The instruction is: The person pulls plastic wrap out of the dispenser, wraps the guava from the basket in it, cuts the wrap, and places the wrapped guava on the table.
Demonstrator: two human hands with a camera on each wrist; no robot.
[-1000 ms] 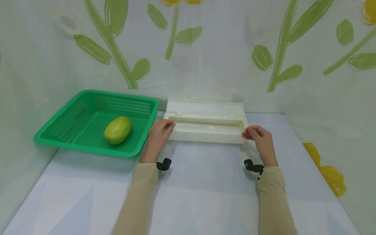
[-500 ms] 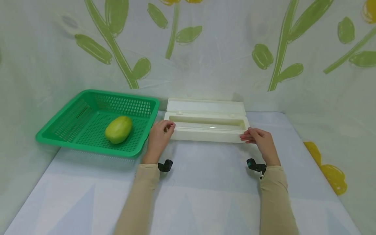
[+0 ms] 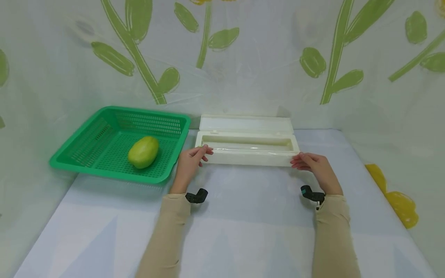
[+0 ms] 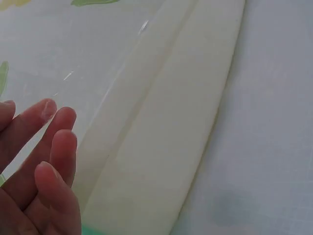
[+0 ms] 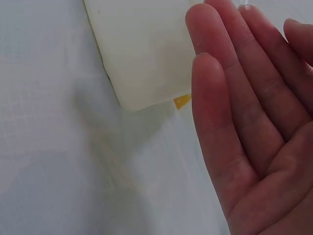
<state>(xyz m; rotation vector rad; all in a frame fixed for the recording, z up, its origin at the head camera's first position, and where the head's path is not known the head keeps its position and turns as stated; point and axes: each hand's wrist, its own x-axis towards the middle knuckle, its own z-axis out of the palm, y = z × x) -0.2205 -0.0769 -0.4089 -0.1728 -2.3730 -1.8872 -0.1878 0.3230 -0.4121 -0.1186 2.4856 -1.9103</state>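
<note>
A long white cling film box stands at the back of the table, its lid raised. A pale roll shows inside, and clear film glints along the front edge. At the box's left front corner is my left hand, its fingers spread; in the left wrist view clear film stretches behind the fingertips. My right hand reaches the right front corner, with fairly straight fingers. In the right wrist view, thumb and forefinger look apart near the film's glint; the exact contact is unclear.
A green plastic basket stands left of the box, close to my left forearm. Inside it lies a yellow-green fruit, smooth and oval. A printed curtain hangs directly behind the table.
My left fingers have spread from their earlier pinch. My right hand has moved slightly right, and its fingers still lie by the corner. Box and basket shift slightly as the head view moves.
</note>
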